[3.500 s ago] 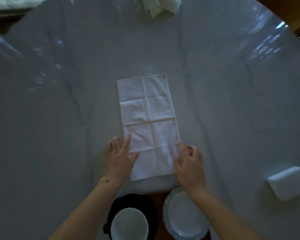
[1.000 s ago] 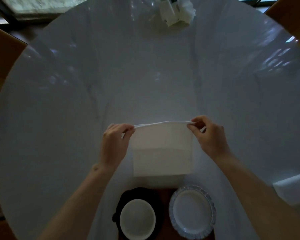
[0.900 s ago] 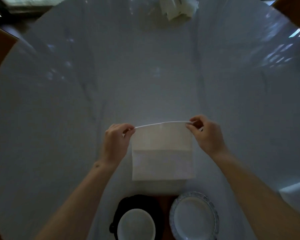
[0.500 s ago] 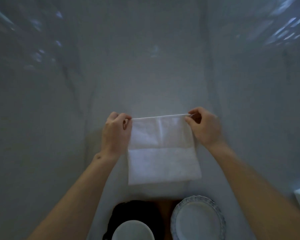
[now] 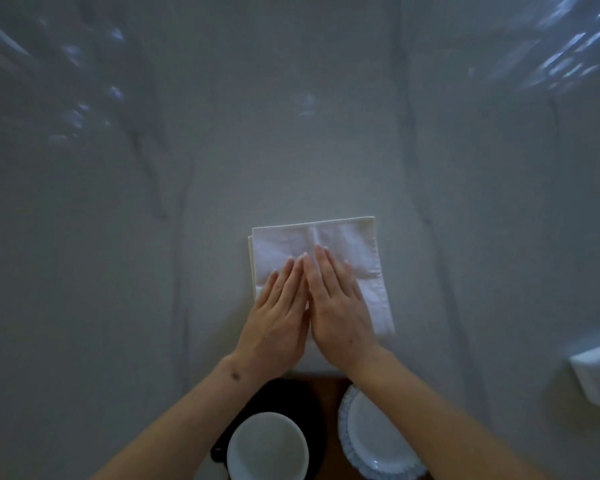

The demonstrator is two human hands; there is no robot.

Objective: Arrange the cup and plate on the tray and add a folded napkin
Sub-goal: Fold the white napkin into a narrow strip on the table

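Here, nearest the camera, a white cup (image 5: 267, 446) and a scalloped plate (image 5: 378, 434) are seen on a brown tray (image 5: 328, 410). Just beyond the tray, a folded white napkin (image 5: 326, 244) is pressed flat on the grey marbled surface (image 5: 118, 271) by the left hand (image 5: 278, 320) and right hand (image 5: 336, 306), both spread open, side by side.

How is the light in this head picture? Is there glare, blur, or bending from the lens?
Head view: dim and bluish overall; bright window reflections glare on the glossy table at the upper left and upper right corners; those reflections look smeared, and the wide lens bends the table's veins outward; the napkin, left hand and right hand are reasonably sharp, the cup and plate darker, cut by the bottom edge.
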